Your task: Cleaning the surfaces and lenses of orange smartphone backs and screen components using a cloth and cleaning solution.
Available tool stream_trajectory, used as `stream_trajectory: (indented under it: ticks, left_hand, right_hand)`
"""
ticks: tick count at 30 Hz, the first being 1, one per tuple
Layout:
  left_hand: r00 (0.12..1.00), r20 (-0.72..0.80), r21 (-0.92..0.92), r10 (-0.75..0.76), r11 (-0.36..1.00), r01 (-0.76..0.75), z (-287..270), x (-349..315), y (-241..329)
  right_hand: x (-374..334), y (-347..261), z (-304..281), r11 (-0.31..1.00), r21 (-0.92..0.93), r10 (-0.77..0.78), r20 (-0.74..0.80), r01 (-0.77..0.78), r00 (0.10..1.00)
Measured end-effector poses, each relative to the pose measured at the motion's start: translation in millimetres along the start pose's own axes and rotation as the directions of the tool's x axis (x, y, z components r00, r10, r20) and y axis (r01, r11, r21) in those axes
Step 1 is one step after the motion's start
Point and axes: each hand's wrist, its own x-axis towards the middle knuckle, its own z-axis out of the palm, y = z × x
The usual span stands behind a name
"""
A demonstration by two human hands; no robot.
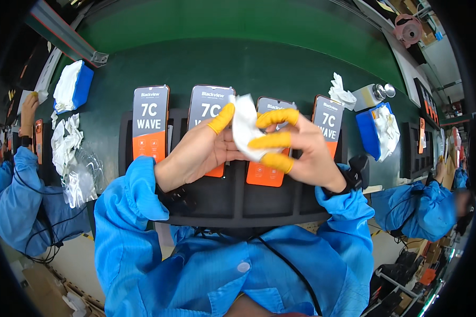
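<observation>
A crumpled white wipe (245, 129) is held up between my two hands, above the middle phones in the black tray (212, 203). My left hand (201, 150) has its thumb, in a yellow finger cot, against the wipe's upper left edge, its other fingers curled below. Yellow cots also cover fingertips of my right hand (307, 148), which pinches the wipe from the right. Several phones with grey-and-orange printed fronts lie in a row: a far-left phone (149, 119), a left-middle phone (205, 96), a right-middle phone (264, 175) partly hidden, and a far-right phone (328, 119).
A blue box of white wipes (82, 87) stands back left, above crumpled wipes (66, 140) and clear plastic film (82, 179). At right are another blue box (369, 134), a bottle with a metal top (373, 95) and a loose wipe (341, 94). Co-workers in blue sit at both sides.
</observation>
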Motion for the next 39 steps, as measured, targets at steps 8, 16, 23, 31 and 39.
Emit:
stream_trajectory:
  ticks: [8, 16, 23, 31, 39]
  left_hand:
    - [0.99, 0.109, -0.105, 0.086, 0.992, -0.074, -5, 1, 0]
    - [0.971, 0.238, -0.08, 0.019, 0.997, 0.0, -6, -2, -5]
    - [0.993, 0.0, 0.201, 0.121, 0.972, -0.118, -6, -6, -7]
    - [0.914, 0.001, 0.495, 0.406, 0.793, -0.353, -1, -8, -12]
    - [0.91, -0.037, 0.469, 0.414, 0.811, -0.35, -8, -3, -13]
  right_hand:
    - [-3, 11, 1, 0.903, 0.34, 0.347, -0.212, -0.264, 0.913]
    - [-6, 14, 9, 0.499, 0.703, 0.546, 0.199, -0.507, 0.814]
    - [-6, 21, 8, 0.609, 0.706, 0.519, -0.011, -0.362, 0.854]
    - [-10, 14, 27, 0.808, 0.492, 0.435, -0.13, -0.323, 0.891]
    - [-6, 7, 28, 0.984, 0.039, 0.176, -0.216, -0.171, 0.961]
